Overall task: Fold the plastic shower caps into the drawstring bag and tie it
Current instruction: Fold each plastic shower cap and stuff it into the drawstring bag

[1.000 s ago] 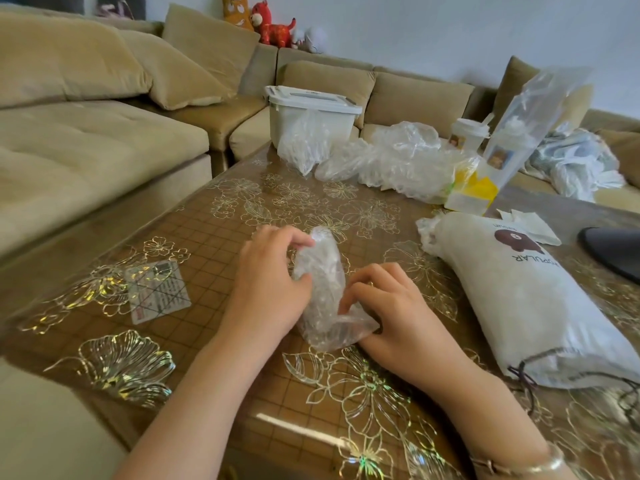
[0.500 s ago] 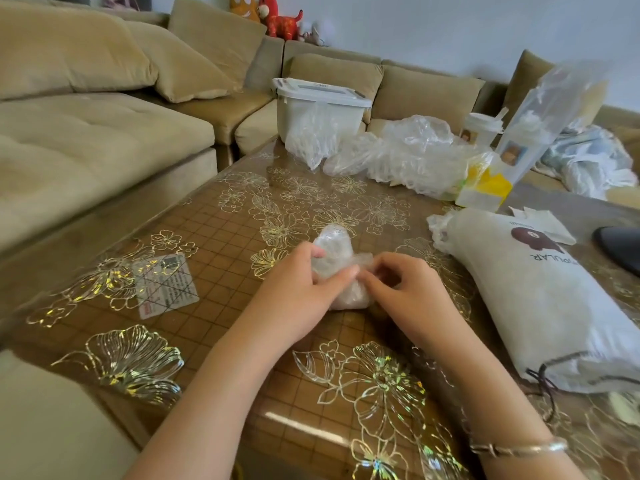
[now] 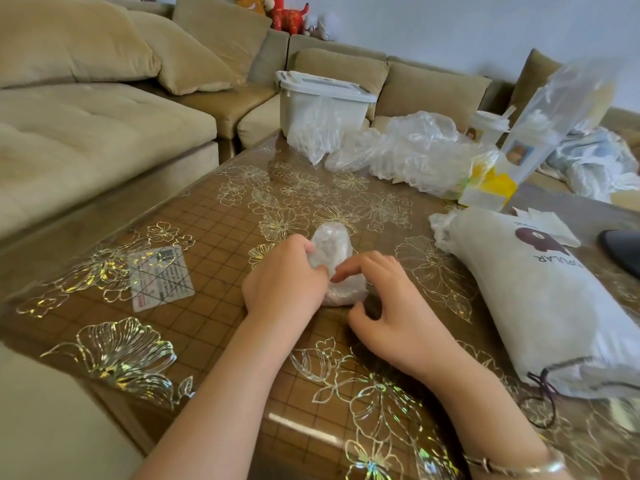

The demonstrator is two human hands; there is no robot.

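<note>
A clear plastic shower cap [image 3: 333, 251], folded into a small bundle, lies on the brown flowered table [image 3: 214, 237]. My left hand [image 3: 284, 282] grips its left side with thumb and fingers. My right hand [image 3: 391, 306] rests beside it on the right, its fingers spread and its fingertips touching the bundle's near edge. A white drawstring bag [image 3: 540, 299] with a brown bear print lies stuffed on the right, its dark cord [image 3: 543, 393] loose at the near end. Several loose clear caps [image 3: 412, 150] are heaped at the table's far side.
A white lidded bin [image 3: 322, 95] stands behind the pile. A tall clear bag with a yellow carton [image 3: 491, 188] and a cup [image 3: 488, 126] stand at the far right. A card [image 3: 159, 278] lies on the left. A beige sofa [image 3: 104, 133] wraps the left and back.
The cap went from a long upright strip held between both hands to a short bundle pressed down on the table. My right hand has loosened and opened its fingers.
</note>
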